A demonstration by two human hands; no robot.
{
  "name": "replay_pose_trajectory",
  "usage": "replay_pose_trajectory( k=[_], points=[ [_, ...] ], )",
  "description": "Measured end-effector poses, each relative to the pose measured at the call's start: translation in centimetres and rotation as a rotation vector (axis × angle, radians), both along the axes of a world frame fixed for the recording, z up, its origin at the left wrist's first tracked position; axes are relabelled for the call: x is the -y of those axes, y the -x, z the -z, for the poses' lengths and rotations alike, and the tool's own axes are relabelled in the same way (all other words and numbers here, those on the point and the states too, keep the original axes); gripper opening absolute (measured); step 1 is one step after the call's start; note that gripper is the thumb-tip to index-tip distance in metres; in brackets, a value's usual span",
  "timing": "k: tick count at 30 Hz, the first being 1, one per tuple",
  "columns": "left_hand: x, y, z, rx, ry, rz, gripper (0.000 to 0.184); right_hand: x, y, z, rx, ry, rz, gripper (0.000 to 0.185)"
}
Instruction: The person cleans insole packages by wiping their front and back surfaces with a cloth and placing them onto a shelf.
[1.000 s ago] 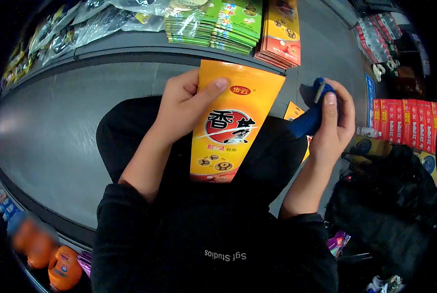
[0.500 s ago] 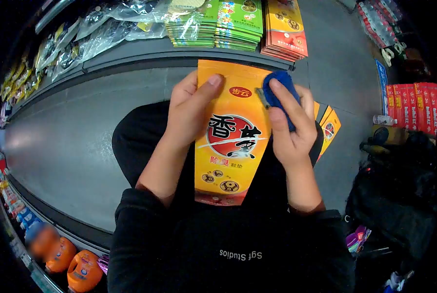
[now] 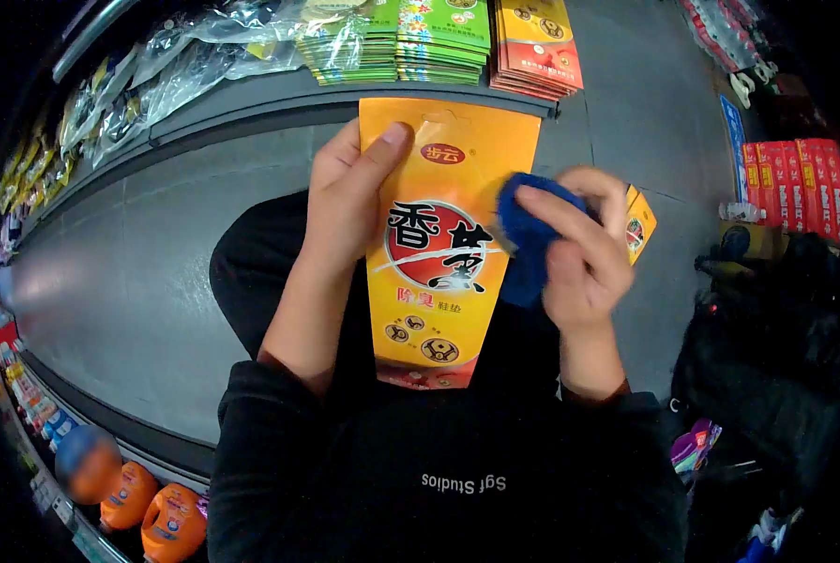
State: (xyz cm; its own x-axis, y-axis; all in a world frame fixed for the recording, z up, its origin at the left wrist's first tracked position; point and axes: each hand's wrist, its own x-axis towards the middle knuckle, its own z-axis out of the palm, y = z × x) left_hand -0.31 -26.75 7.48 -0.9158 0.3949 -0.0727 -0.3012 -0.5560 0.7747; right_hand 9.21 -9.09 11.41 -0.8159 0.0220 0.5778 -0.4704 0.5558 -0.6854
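Observation:
My left hand [image 3: 345, 192] grips the left edge of a yellow-orange insole packet [image 3: 429, 324], its thumb lying on the printed front. The packet stands tilted over my lap, with a red oval logo and a large red circle with black characters on it. In my right hand [image 3: 589, 249] is a blue cloth [image 3: 523, 225], pinched between fingers and thumb. The cloth is at the packet's right edge, overlapping it in view; I cannot tell whether it presses on the front. Behind my right hand, part of another yellow packet [image 3: 638, 225] shows near the floor.
Ahead, a grey shelf [image 3: 279, 101] bears stacks of green packets [image 3: 443, 42], yellow-red packets [image 3: 537, 47] and plastic-wrapped goods [image 3: 195, 61]. At lower left, orange detergent bottles [image 3: 171, 525] stand on another shelf. Red boxes [image 3: 795, 188] and a black bag [image 3: 757, 357] are at the right.
My right hand and the blue cloth have moved down from the packet's upper right corner along its right edge. The left hand keeps its hold.

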Motion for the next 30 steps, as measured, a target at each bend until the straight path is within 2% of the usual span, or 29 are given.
replay_pose_trajectory(
  k=[2,4,6,8,10,12,16,20,22,25,28,30],
  points=[
    [0.1,-0.3,-0.4,0.018,0.025,-0.007,0.026,0.9,0.8,1.0,-0.006,0.003,0.115,0.014],
    [0.5,0.0,0.0,-0.085,0.144,0.001,0.026,2.4,1.4,1.9,0.11,0.405,0.213,0.013],
    [0.2,-0.2,0.0,-0.095,0.179,-0.036,0.026,2.6,1.6,1.2,0.17,0.402,0.265,0.019],
    [0.2,-0.2,0.0,-0.162,0.19,-0.031,0.026,2.5,1.6,0.3,0.606,0.549,0.184,0.022],
    [0.2,-0.3,0.1,-0.191,0.208,-0.022,0.027,2.3,1.9,1.3,0.541,0.5,0.199,0.026],
    [0.2,-0.5,0.0,-0.158,0.243,-0.005,0.027,1.8,2.0,1.2,0.587,0.445,0.194,0.026],
    [0.7,0.0,-0.2,-0.128,0.192,-0.086,0.026,1.9,1.4,0.7,0.578,0.406,0.126,0.021],
    [1.2,1.1,-0.4,-0.143,0.155,-0.189,0.025,0.9,0.1,1.1,0.724,0.306,-0.025,0.016],
    [1.5,1.2,-0.4,-0.154,0.174,-0.204,0.025,0.3,-0.3,1.6,0.671,0.292,-0.032,0.015],
    [1.7,1.2,-0.5,-0.131,0.192,-0.184,0.025,-0.3,-0.6,0.8,0.592,0.586,0.135,0.014],
    [1.3,1.1,-0.3,-0.17,0.179,-0.164,0.025,-0.5,-0.2,-0.5,0.443,0.636,0.141,0.015],
    [0.9,0.9,-0.4,-0.154,0.188,-0.168,0.025,-0.9,0.2,-0.6,0.467,0.578,0.137,0.02]
  ],
)
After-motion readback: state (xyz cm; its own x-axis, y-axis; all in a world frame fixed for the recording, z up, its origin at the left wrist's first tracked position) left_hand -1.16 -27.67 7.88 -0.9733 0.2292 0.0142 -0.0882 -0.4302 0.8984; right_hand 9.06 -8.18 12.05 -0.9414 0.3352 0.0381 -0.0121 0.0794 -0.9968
